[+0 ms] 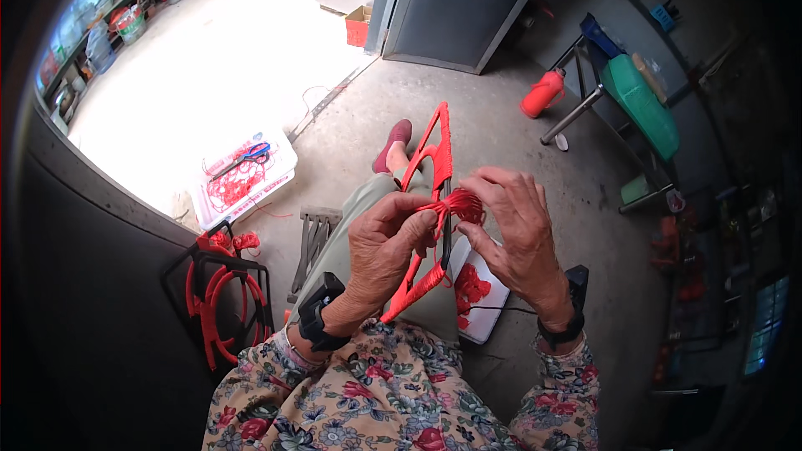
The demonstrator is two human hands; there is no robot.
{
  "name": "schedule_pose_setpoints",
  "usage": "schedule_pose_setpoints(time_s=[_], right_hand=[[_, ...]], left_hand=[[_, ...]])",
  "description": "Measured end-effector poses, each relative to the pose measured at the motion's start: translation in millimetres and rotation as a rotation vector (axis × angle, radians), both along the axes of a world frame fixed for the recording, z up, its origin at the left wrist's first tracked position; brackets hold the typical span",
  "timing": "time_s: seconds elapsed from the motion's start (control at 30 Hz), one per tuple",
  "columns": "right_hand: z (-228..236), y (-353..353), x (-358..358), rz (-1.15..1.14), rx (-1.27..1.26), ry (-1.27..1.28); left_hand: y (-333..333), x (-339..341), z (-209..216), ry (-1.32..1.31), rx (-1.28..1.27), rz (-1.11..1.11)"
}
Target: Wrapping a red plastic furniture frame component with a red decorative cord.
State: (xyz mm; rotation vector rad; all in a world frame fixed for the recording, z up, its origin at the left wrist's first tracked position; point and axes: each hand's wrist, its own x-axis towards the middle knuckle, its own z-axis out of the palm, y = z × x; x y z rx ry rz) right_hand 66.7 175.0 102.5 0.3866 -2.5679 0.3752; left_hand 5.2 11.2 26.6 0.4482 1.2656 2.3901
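Note:
A bundle of looped red cord (464, 205) is held up in front of my lap. My left hand (386, 238) pinches its gathered narrow end between thumb and fingers. Around the looped end curl the thumb and fingers of my right hand (520, 238). Just behind the bundle, a dark rectangular frame wrapped largely in red cord (445, 146) stands tilted over my legs, with a curved red piece inside it. My left hand hides part of the frame. Both wrists wear black bands.
Left on the floor, a white tray (284, 177) holds tangled red cord and blue-handled scissors (257, 151). Nearer stand red-wrapped frames (209, 317) and a small stool (311, 242). Another white tray (493, 317) with red material lies right of my legs. A red flask (543, 93) stands by a metal rack.

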Motion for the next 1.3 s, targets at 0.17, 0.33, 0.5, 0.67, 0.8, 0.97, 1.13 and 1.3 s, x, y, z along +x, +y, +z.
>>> schedule_pose_setpoints(time_s=[0.17, 0.33, 0.5, 0.67, 0.8, 0.97, 1.13, 1.3], right_hand=[[-36.9, -7.0, 26.8, -0.024, -0.224, 0.001], [-62.7, -23.0, 28.9, 0.004, -0.492, -0.102], [-56.2, -12.1, 30.0, -0.080, -0.176, -0.062], [-29.2, 2.7, 49.2, -0.075, -1.266, -0.158], [4.8, 5.0, 76.0, 0.041, -0.938, 0.042], [32.5, -17.9, 143.1, 0.508, -1.811, -0.252], [14.2, -14.6, 157.3, 0.026, -1.740, -0.430], [-15.0, -16.2, 127.0, -0.474, -0.867, -0.536]], left_hand=[[-5.8, 14.3, -20.4, -0.134, -0.073, 0.094], [-8.0, 27.5, -27.7, -0.147, -0.132, -0.026], [-11.8, 21.7, -11.3, 0.054, -0.189, -0.185], [-17.5, 31.9, -14.1, -0.064, -0.004, -0.295], [-17.7, 30.0, -9.0, -0.071, 0.005, -0.475], [-17.9, 27.9, -13.6, -0.008, 0.010, -0.485], [-11.9, 35.3, -7.6, -0.021, -0.028, -0.445], [-8.2, 42.0, -6.8, -0.072, 0.079, -0.511]])
